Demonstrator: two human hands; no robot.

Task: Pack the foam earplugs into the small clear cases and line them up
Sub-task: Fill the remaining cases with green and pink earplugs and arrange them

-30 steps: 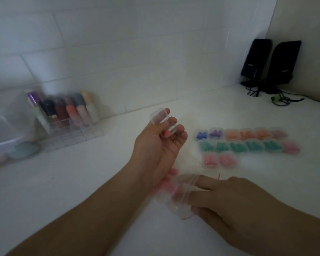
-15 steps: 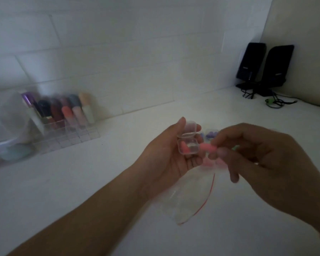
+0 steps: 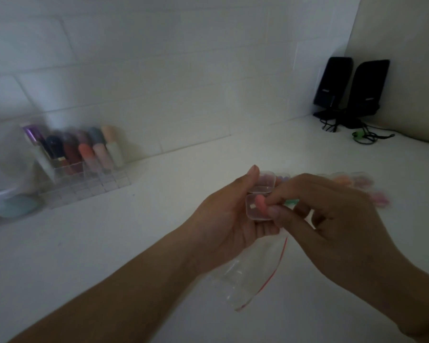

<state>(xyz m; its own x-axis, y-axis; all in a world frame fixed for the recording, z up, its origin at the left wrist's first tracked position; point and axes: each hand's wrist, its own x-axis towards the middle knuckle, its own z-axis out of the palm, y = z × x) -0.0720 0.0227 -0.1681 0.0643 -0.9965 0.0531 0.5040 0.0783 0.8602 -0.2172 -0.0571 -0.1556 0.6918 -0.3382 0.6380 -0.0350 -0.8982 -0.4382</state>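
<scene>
One pink earplug (image 3: 261, 205) sits pinched in our right hand's (image 3: 332, 219) grip, its tip already inside the open case (image 3: 255, 209). Our left hand (image 3: 228, 219) clamps that case from behind, thumb along the far side, lid (image 3: 266, 180) tilted back so the mouth faces the grip. Below the grip hangs a clear bag (image 3: 253, 273), apparently trapped under our left fingers. Beyond the grip, blurred filled cases (image 3: 357, 184) lie in rows on the counter (image 3: 159, 219). We judge there's open counter left of the grip, well short of the organizer (image 3: 79, 167).

head-worn view, down at hands (image 3: 233, 219)
</scene>
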